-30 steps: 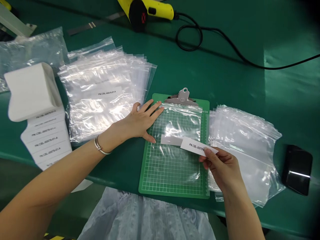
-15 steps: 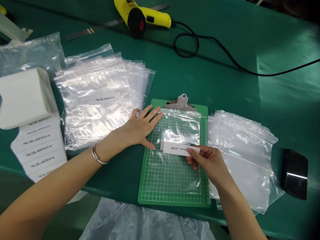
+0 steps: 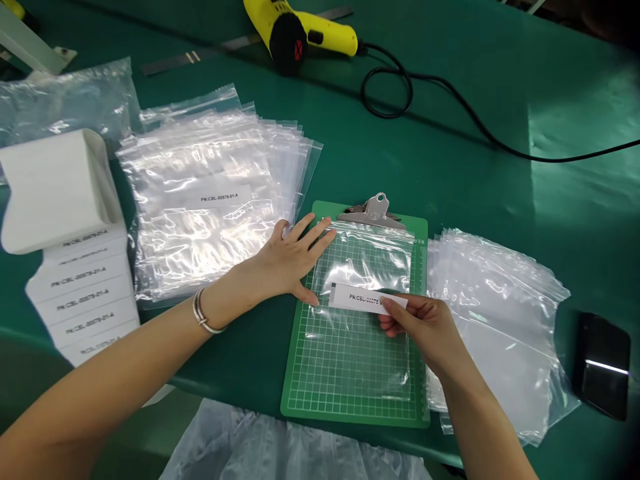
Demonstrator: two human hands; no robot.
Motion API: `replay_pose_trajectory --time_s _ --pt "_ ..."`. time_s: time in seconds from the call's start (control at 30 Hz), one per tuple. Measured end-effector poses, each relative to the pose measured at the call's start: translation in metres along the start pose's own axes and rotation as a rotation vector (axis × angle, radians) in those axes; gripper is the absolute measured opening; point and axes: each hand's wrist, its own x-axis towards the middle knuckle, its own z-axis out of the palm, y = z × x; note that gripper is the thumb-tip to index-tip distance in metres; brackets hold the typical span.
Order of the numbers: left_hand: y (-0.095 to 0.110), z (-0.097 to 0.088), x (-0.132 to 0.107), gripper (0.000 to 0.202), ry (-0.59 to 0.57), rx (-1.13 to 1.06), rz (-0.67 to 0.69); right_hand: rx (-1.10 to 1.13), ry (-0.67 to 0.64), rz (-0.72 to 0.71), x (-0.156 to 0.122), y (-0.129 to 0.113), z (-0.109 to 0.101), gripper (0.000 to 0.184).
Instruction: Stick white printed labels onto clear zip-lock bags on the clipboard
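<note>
The right hand (image 3: pixel 426 328) pinched a label (image 3: pixel 356 298) over the bag (image 3: pixel 363 357), apparently aligning it for smooth pressing, the left hand (image 3: pixel 290 264) splayed across the clipboard's (image 3: pixel 350 412) left edge.

The clear rectangular plastic bag (image 3: pixel 357 272) is glossy; the white rectangular paper label (image 3: pixel 345 297) looks matt; the silver metal clip (image 3: pixel 376 209) is shiny.

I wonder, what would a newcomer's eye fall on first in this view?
Probably the bright yellow tool at the top of the picture, standing out against the green table. Next would come the shiny stack of clear bags left of the green clipboard, and the white label pinched in the right hand's grip over the single clear bag on that clipboard.
</note>
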Motion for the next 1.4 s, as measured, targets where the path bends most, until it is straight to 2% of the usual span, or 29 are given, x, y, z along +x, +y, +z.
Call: replay_pose_trajectory --time_s 0.27,0.57,0.67,0.77,0.87,0.97,1.07,1.2,1.27,1.4 --pt "0.002 -0.005 0.000 0.117 -0.049 0.007 -0.012 -0.064 0.008 -0.077 -0.001 0.001 -0.004 0.028" --pt "0.001 -0.001 0.001 0.117 -0.009 -0.017 -0.006 -0.037 0.003 -0.074 -0.001 0.005 -0.007 0.025" --pt "0.002 -0.001 0.000 0.117 -0.021 0.005 -0.009 0.126 0.043 -0.075 0.002 -0.003 -0.009 0.021" --pt "0.002 0.000 -0.001 0.116 -0.010 0.032 -0.004 0.465 0.126 -0.196 0.015 -0.022 -0.003 0.020" --pt "0.002 -0.001 0.000 0.115 -0.022 0.025 -0.023 0.776 0.150 -0.283 0.038 -0.039 0.006 0.017" --pt "0.003 -0.005 0.000 0.115 -0.055 0.006 -0.052 0.890 0.247 -0.284 0.059 -0.047 0.013 0.011" --pt "0.004 -0.007 0.001 0.116 -0.065 -0.001 -0.053 0.851 0.311 -0.322 0.067 -0.047 0.014 0.010" --pt "0.003 -0.005 0.001 0.116 -0.037 0.005 -0.029 0.693 0.382 -0.342 0.054 -0.046 0.007 0.013" --pt "0.003 -0.003 0.001 0.115 -0.030 0.005 -0.017 0.533 0.316 -0.282 0.041 -0.043 0.002 0.016" --pt "0.001 0.000 0.001 0.115 -0.011 -0.006 -0.011 0.133 0.057 -0.122 0.016 -0.029 -0.005 0.023"
